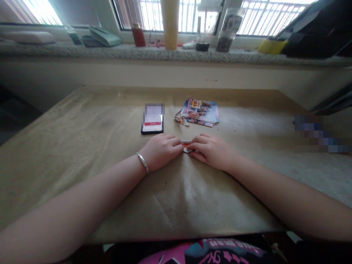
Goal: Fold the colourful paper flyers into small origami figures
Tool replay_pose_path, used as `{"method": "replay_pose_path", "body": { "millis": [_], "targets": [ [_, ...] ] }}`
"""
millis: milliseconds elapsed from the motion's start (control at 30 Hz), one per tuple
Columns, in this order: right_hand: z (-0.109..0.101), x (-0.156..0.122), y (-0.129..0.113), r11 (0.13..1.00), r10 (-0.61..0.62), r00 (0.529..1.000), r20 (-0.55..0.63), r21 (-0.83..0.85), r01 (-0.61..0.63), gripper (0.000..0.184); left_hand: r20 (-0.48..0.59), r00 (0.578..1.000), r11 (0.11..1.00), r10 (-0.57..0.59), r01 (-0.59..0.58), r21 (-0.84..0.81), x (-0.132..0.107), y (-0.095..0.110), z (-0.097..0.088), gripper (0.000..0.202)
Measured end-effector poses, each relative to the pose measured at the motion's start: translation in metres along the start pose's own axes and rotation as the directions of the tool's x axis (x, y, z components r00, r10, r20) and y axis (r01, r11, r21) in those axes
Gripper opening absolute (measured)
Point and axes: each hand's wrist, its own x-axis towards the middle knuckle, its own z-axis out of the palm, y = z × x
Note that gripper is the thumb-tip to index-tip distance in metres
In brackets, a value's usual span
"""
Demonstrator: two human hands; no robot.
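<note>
Between my two hands, on the table, lies a small folded piece of printed paper point(187, 145), red and white where it shows. My left hand point(162, 149), with a silver bangle point(143, 162) at the wrist, has its fingers closed on the paper's left end. From the other side, my right hand point(210, 149) presses its fingers onto the right end. Most of the paper is hidden under the fingers. Just beyond it, a folded paper piece point(182, 119) rests against a stack of colourful printed leaflets point(203, 111).
A phone point(153, 123) with a lit screen lies beyond my left hand. The table point(132, 205) has a wrinkled beige cover. A blurred-out object point(320, 135) is at the right edge. Bottles and a tall yellow cylinder point(170, 25) stand on the stone windowsill point(110, 54).
</note>
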Motion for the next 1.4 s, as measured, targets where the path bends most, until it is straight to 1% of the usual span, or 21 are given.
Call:
{"method": "replay_pose_path", "body": {
  "millis": [200,300,400,467,567,733,900,1000,1133,1267,1333,1400],
  "targets": [
    [0.000,0.004,-0.001,0.996,-0.047,0.999,-0.022,-0.074,0.045,0.030,0.006,1.000,0.998,-0.002,0.002,-0.060,0.001,-0.001,0.005,0.012],
    [-0.001,0.005,-0.001,0.993,-0.071,0.997,-0.010,-0.097,0.070,0.031,0.008,0.999,0.996,-0.040,0.041,-0.081,-0.001,0.000,0.008,0.014],
    [0.000,0.005,-0.001,0.994,-0.054,0.999,-0.004,-0.094,0.053,0.030,0.000,0.997,0.992,-0.080,0.079,-0.103,-0.001,0.000,0.009,0.016],
    [0.002,0.005,-0.001,0.998,-0.015,1.000,-0.016,-0.057,0.014,0.028,-0.002,0.996,0.990,-0.084,0.083,-0.116,-0.002,0.001,0.009,0.016],
    [0.004,0.006,0.000,0.997,0.059,0.998,-0.031,0.049,-0.057,0.021,-0.020,0.997,0.987,-0.078,0.075,-0.139,-0.002,0.000,0.009,0.019],
    [0.006,0.008,0.001,0.963,0.184,0.983,-0.010,0.203,-0.178,0.014,-0.036,0.996,0.973,-0.087,0.077,-0.219,-0.003,-0.002,0.006,0.021],
    [0.006,0.010,0.004,0.918,0.296,0.954,0.051,0.259,-0.299,0.014,-0.047,0.996,0.965,-0.072,0.058,-0.256,-0.004,-0.004,0.003,0.022],
    [0.007,0.011,0.006,0.902,0.333,0.939,0.088,0.260,-0.344,0.015,-0.059,0.997,0.970,-0.040,0.025,-0.240,-0.005,-0.006,0.003,0.027],
    [0.009,0.012,0.008,0.897,0.330,0.940,0.083,0.282,-0.339,0.014,-0.066,0.997,0.984,0.025,-0.036,-0.175,-0.006,-0.007,0.004,0.030],
    [0.010,0.009,0.010,0.896,0.326,0.945,0.037,0.307,-0.321,0.010,-0.051,0.998,0.995,0.032,-0.037,-0.094,-0.004,-0.005,0.004,0.030],
    [0.009,0.006,0.011,0.915,0.293,0.956,0.001,0.290,-0.281,0.010,-0.048,0.999,0.997,0.024,-0.027,-0.070,-0.003,-0.003,0.005,0.029],
    [0.007,0.003,0.011,0.953,0.224,0.974,-0.028,0.215,-0.213,0.015,-0.050,0.999,0.998,0.016,-0.019,-0.067,-0.002,-0.002,0.005,0.028]
  ]
}}
